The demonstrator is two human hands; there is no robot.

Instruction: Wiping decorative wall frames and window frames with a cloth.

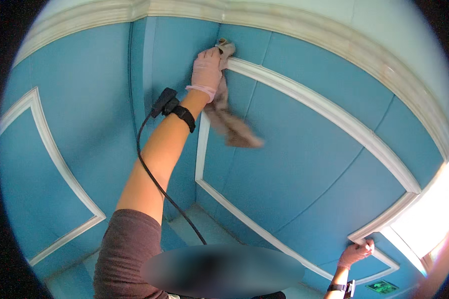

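Observation:
My left hand [206, 71], in a thin pale pink glove, is raised high near a wall corner. It grips a grey-brown cloth [224, 93] at the upper left end of a white wall moulding [307, 97]. The cloth's loose tail hangs below the hand, blurred. A black strap with a small device [168, 102] circles my left wrist, and a black cable [153, 172] runs down from it. At the lower right, my gloved right hand [356, 254] rests with curled fingers against a corner of the moulding. Whether anything is inside those fingers is hidden.
Blue wall panels [284, 168] surround me, under a cream cornice [292, 30]. Another moulding frame [60, 157] is on the left wall. A bright opening [426, 216] lies at the right, with a green sign [381, 287] below. A blurred oval covers the bottom middle.

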